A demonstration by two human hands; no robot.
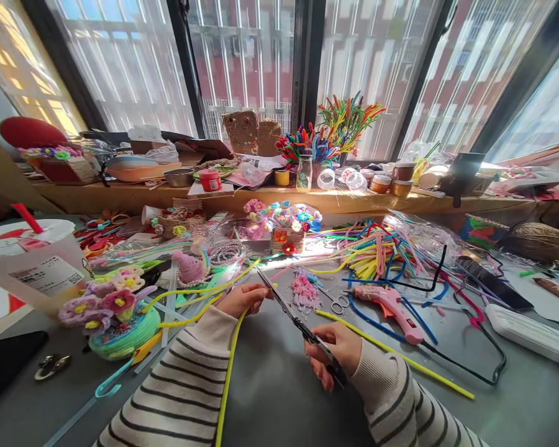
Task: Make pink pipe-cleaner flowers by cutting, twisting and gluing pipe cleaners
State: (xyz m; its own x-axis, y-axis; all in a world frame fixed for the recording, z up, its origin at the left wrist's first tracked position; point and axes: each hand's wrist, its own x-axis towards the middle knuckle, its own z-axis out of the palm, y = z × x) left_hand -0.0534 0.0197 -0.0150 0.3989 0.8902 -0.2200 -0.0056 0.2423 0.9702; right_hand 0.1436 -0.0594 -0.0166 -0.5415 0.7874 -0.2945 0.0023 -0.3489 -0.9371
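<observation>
My left hand [245, 299] is closed in a pinch on a yellow pipe cleaner [231, 366], whose length hangs down along my striped sleeve. In my right hand [338, 347] is a pair of dark scissors [302, 326], gripped by the handles. The scissor blades point up and left, passing close to my left fingertips; whether they touch the pipe cleaner I cannot tell. Another yellow pipe cleaner [395, 355] lies on the table under my right wrist. Beyond the scissors sit pink fuzzy clippings [306, 290] and small silver scissors [338, 303].
A pink glue gun [391, 308] with a black cord lies to the right, near bundled pipe cleaners [377, 251]. On the left stand a lidded drink cup [41, 267] and a green pot with fuzzy flowers [125, 335]. A cluttered ledge [242, 194] runs below the windows.
</observation>
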